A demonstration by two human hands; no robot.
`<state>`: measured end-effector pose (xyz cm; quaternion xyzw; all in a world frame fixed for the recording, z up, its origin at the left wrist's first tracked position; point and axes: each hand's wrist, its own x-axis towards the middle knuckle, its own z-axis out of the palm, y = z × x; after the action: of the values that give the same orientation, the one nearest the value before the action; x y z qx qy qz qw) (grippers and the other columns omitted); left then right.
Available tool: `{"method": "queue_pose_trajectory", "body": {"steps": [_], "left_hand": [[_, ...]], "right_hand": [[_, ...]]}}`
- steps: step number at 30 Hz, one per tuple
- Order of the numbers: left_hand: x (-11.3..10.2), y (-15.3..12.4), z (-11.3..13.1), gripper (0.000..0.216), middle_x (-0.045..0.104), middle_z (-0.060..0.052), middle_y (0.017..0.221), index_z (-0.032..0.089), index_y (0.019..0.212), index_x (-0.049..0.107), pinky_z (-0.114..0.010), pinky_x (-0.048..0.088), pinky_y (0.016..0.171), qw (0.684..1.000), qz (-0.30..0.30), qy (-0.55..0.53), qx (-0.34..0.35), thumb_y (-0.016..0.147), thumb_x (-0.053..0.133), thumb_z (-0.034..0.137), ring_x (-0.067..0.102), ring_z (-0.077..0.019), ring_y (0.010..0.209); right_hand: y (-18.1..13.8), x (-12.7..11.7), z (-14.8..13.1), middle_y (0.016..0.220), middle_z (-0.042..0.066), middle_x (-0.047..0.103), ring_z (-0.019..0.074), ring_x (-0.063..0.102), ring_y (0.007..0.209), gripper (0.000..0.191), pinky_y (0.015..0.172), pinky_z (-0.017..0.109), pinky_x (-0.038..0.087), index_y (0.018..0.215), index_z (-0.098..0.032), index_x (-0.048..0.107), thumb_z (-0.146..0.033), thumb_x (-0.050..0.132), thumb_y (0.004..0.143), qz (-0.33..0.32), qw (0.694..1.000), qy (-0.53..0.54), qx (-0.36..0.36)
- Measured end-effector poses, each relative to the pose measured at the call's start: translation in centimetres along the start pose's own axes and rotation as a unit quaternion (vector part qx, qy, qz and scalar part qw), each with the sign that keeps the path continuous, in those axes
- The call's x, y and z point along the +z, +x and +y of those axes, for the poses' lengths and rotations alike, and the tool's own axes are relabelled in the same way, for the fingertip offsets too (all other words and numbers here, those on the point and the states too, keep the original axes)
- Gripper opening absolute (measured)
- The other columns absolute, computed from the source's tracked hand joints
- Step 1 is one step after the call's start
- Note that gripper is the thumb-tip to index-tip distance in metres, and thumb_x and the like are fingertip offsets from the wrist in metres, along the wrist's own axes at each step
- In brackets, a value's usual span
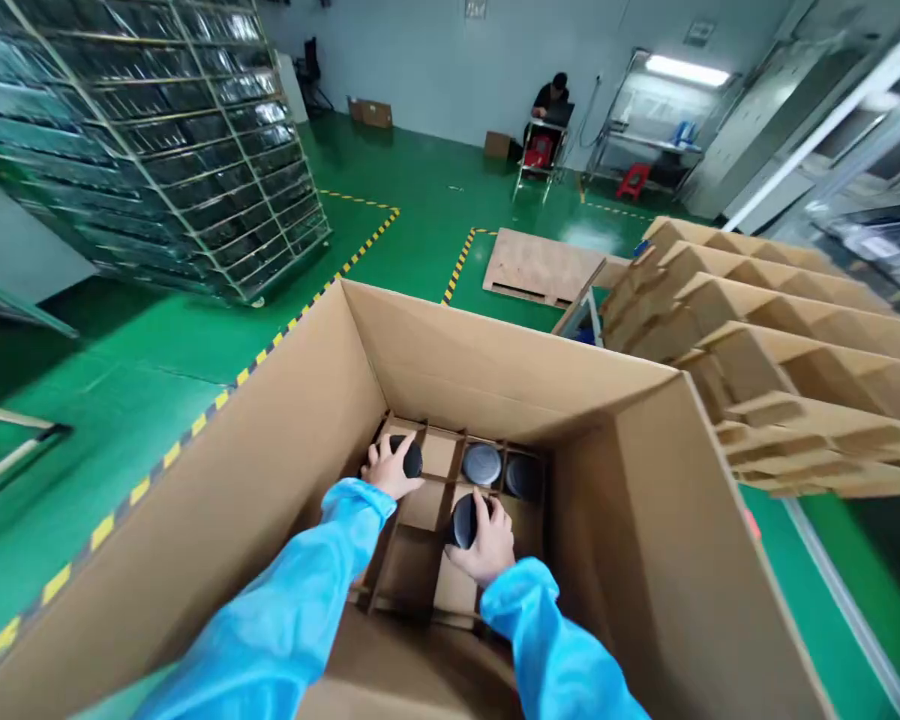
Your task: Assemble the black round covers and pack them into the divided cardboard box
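Observation:
Both my hands reach down inside a deep cardboard box (450, 345) fitted with a cardboard divider grid (445, 478). My left hand (387, 470) is closed around a black round object (412, 460) at the grid's far left corner. Near the middle of the grid, my right hand (491, 540) grips a second black round object (463, 522), which looks tilted. Two similar round dark pieces, one greyish (482, 464) and one darker (523, 477), sit in the cells of the far row at the right. What exactly these pieces are I cannot tell.
Stacked cardboard dividers (795, 340) stand right of the box. A tall rack (217, 150) of dark items is at the left. Beyond are a wooden pallet (547, 265), a person (551, 100) seated at a small desk, a red stool (633, 181) and yellow-black floor tape (195, 425).

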<state>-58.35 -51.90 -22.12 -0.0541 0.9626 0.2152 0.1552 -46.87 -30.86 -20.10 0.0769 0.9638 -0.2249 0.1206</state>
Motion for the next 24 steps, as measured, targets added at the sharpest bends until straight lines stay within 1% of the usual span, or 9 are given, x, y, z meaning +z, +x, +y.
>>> {"method": "queue_pose_trajectory", "body": {"steps": [2,5,8,10,13,15,18,21,24], "left_hand": [[1.8,3.8,-1.3,0.099,0.017,-0.016,0.157,0.042,0.150,0.031,-0.068,0.036,0.098,1.000,-0.015,0.008,-0.010,0.064,0.081,0.040,0.021,-0.0500,0.139],[4.3,7.9,-2.6,0.101,0.015,-0.017,0.158,0.042,0.151,0.028,-0.070,0.033,0.100,0.999,-0.027,0.033,-0.003,0.066,0.081,0.040,0.018,-0.0505,0.141],[6.1,10.6,-3.1,0.100,0.014,-0.018,0.160,0.042,0.151,0.027,-0.070,0.032,0.101,0.999,-0.021,0.048,-0.002,0.067,0.081,0.042,0.016,-0.0506,0.142],[7.2,12.0,-3.3,0.099,0.014,-0.018,0.160,0.041,0.151,0.028,-0.070,0.032,0.101,0.999,-0.008,0.046,-0.009,0.068,0.081,0.043,0.015,-0.0505,0.143],[9.0,13.4,-4.0,0.101,0.015,-0.020,0.160,0.039,0.152,0.029,-0.070,0.029,0.105,0.999,0.008,0.042,0.001,0.067,0.083,0.044,0.017,-0.0509,0.143],[10.6,13.8,-4.8,0.100,0.015,-0.021,0.161,0.037,0.152,0.030,-0.070,0.025,0.108,0.998,0.012,0.046,0.033,0.068,0.083,0.046,0.015,-0.0504,0.144],[12.9,14.0,-6.3,0.081,0.014,-0.022,0.162,0.031,0.152,0.032,-0.066,0.019,0.114,0.995,0.020,0.055,0.086,0.082,0.069,0.051,0.011,-0.0442,0.148],[14.5,14.2,-7.9,0.068,0.012,-0.020,0.163,0.029,0.152,0.034,-0.061,0.013,0.118,0.990,0.030,0.070,0.117,0.091,0.055,0.052,0.009,-0.0375,0.151],[14.7,15.0,-9.0,0.067,0.008,-0.018,0.165,0.030,0.151,0.034,-0.057,0.008,0.120,0.986,0.026,0.098,0.136,0.092,0.055,0.052,0.007,-0.0349,0.151]], "right_hand": [[6.0,3.4,-1.9,0.148,0.020,0.037,0.0437,0.043,0.129,0.108,0.100,0.053,0.040,0.153,-0.025,0.034,-0.044,0.081,0.058,-0.006,0.997,-0.073,0.025],[13.0,7.2,-3.2,0.150,0.021,0.036,0.0433,0.042,0.129,0.110,0.104,0.054,0.034,0.155,-0.024,0.030,-0.054,0.080,0.061,0.009,0.991,-0.132,0.012],[18.0,10.0,-3.2,0.153,0.022,0.032,0.0439,0.038,0.132,0.114,0.109,0.056,0.025,0.156,-0.023,0.025,-0.063,0.078,0.064,0.013,0.985,-0.172,0.001],[20.2,11.7,-2.7,0.154,0.023,0.030,0.0437,0.037,0.134,0.116,0.112,0.057,0.018,0.157,-0.021,0.022,-0.068,0.075,0.065,0.009,0.980,-0.198,-0.013],[21.9,14.5,-1.3,0.158,0.024,0.025,0.0441,0.030,0.140,0.112,0.115,0.058,0.011,0.158,-0.018,0.020,-0.071,0.068,0.071,0.006,0.971,-0.231,-0.057],[22.1,16.3,0.0,0.160,0.023,0.021,0.0420,0.022,0.145,0.098,0.116,0.058,0.010,0.158,-0.018,0.021,-0.068,0.059,0.082,0.010,0.967,-0.240,-0.082],[21.8,18.4,1.7,0.162,0.018,0.022,0.0368,0.019,0.148,0.076,0.117,0.055,0.013,0.157,-0.021,0.025,-0.059,0.044,0.094,0.002,0.970,-0.222,-0.099],[21.6,19.0,2.5,0.161,0.017,0.024,0.0353,0.020,0.149,0.072,0.117,0.054,0.017,0.156,-0.022,0.027,-0.057,0.044,0.095,-0.010,0.975,-0.193,-0.108],[21.2,17.9,2.0,0.162,0.017,0.021,0.0349,0.020,0.149,0.072,0.117,0.053,0.020,0.156,-0.020,0.027,-0.048,0.051,0.095,0.001,0.979,-0.175,-0.104]]}}
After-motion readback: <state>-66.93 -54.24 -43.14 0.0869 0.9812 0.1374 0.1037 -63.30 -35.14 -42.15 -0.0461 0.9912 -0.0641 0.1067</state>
